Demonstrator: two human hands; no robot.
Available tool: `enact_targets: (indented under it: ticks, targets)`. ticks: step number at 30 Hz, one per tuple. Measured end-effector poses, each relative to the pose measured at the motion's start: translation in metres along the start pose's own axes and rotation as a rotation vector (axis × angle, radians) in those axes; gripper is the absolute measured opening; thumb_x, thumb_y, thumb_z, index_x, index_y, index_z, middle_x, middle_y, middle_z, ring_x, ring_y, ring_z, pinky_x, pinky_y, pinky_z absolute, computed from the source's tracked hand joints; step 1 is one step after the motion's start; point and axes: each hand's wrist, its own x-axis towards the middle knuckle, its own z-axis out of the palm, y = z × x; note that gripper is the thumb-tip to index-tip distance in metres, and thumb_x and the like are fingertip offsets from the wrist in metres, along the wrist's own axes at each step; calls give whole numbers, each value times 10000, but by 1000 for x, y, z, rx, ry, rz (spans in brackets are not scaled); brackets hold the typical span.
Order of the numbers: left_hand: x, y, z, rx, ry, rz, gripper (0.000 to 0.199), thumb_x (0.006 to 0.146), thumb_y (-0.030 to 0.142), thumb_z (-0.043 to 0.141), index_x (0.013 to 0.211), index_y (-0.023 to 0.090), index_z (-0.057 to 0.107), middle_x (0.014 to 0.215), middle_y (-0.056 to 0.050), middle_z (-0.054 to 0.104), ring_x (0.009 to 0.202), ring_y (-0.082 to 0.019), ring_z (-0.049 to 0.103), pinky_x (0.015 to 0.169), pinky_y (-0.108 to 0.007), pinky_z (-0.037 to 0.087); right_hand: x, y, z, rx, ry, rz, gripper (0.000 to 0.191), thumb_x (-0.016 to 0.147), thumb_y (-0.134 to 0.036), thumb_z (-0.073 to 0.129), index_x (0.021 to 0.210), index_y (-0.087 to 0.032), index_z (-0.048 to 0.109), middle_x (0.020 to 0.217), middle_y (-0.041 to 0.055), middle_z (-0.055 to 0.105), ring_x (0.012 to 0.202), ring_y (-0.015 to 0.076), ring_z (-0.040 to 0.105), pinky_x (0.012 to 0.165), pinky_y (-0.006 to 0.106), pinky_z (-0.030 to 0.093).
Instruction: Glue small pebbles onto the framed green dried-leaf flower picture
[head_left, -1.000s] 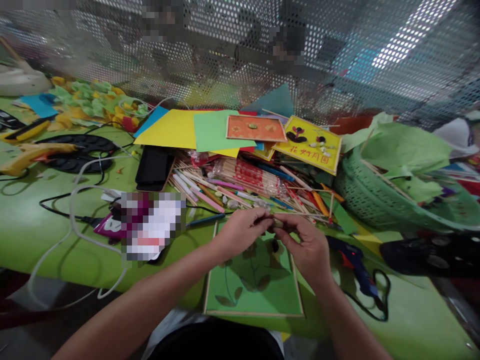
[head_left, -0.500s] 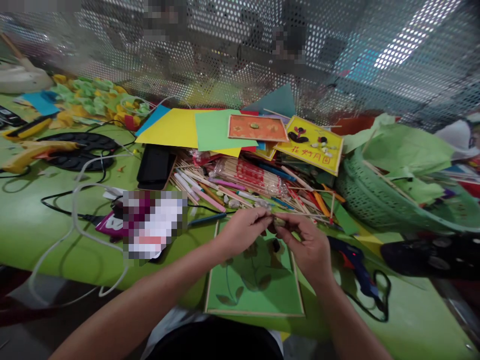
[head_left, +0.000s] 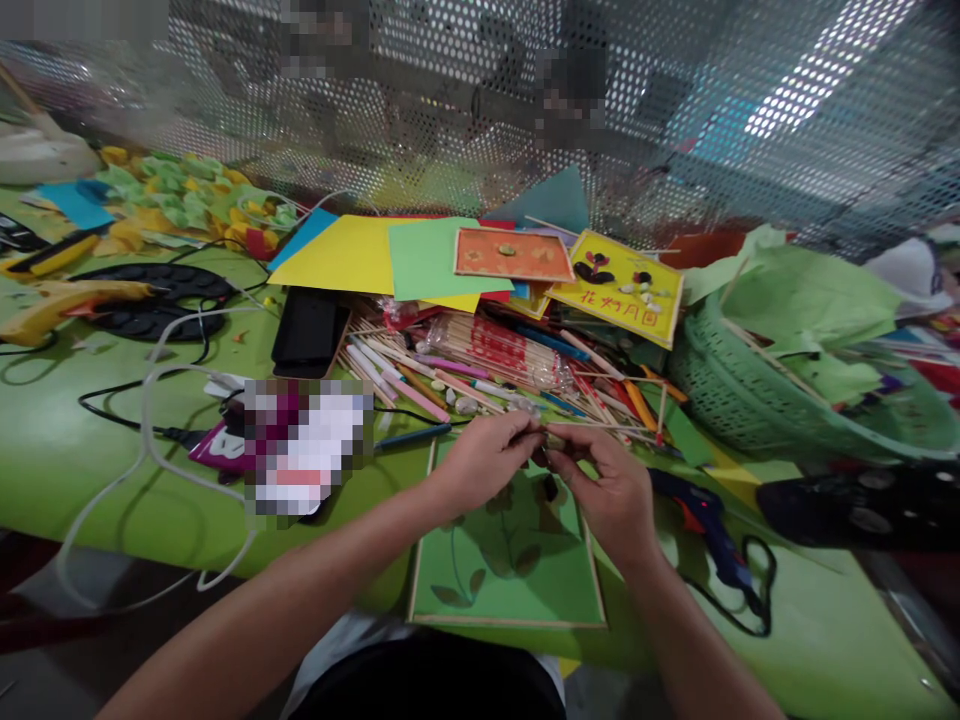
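Above a green framed picture (head_left: 510, 600), my two hands are close together, fingertips meeting. My right hand (head_left: 611, 490) is closed in a pinch on a small greenish pebble (head_left: 555, 441). My left hand (head_left: 484, 460) is closed too, its thumb and finger pressed together at the pebble's left side; what lies between them is hidden. Leaf and stem shapes show on the green picture, along with a small black piece (head_left: 551, 487) near its upper right. The picture's upper part is partly covered by my hands.
A blue glue gun (head_left: 709, 520) lies right of the picture, a green basket (head_left: 750, 390) behind it. Sticks and markers (head_left: 375, 365) are heaped beyond my hands, under coloured paper (head_left: 337, 255). Cables, a phone (head_left: 307, 330) and a yellow glue gun (head_left: 67, 305) lie left.
My right hand has shifted slightly left, closer to my left fingertips, and less of the pebble shows. The whole view has also slid a little; nothing else has visibly moved.
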Motion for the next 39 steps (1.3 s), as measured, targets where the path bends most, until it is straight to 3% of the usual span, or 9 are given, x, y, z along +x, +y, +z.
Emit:
enact_targets:
  ticks: [9,14,19,25,32,36,39]
  targets:
    - [1,-1,1,-320,-66,-60,175,917,262,472,819,163,578,745,5,577,693,-126,540,656,-241,422,-2,0,0,82,3,50,201,899,-269,673,1096,-226,687,947,35,713,776,163,675,734,324,561]
    - [1,2,1,-332,-54,-22,175,902,291,524,826,155,603,743,8,576,724,-127,523,690,-243,414,-1,1,-1,18,16,10,205,906,-251,658,1108,-228,681,943,36,708,769,158,656,732,319,546]
    - [0,0,1,-189,-33,-30,167,903,258,517,784,166,590,700,13,568,690,-131,525,640,-236,397,0,-1,0,-47,18,-35,196,906,-266,652,1094,-230,692,913,31,710,746,158,645,707,313,537]
    - [-1,0,-2,81,-2,24,251,959,280,469,776,174,606,771,-18,668,726,-146,596,678,-247,403,1,0,-1,-5,7,-3,208,913,-287,637,1106,-230,689,895,29,696,746,161,641,694,303,540]
    - [-2,1,-2,134,4,39,258,969,299,481,778,175,602,733,-9,636,705,-148,587,639,-239,388,1,2,-3,7,-11,-30,288,863,-270,702,1146,-232,660,920,27,674,746,156,622,717,309,537]
    - [-3,-1,-3,225,62,140,169,961,282,522,878,186,634,838,-23,682,800,-167,623,710,-253,420,2,1,-3,-19,10,-18,242,864,-266,683,1103,-221,675,900,32,688,733,162,630,703,312,541]
    - [-3,-2,-4,417,94,252,168,979,262,493,931,189,637,898,-44,694,879,-191,633,771,-287,433,2,1,-3,-65,-8,-24,252,867,-256,665,1117,-230,677,880,23,694,724,165,637,700,312,544]
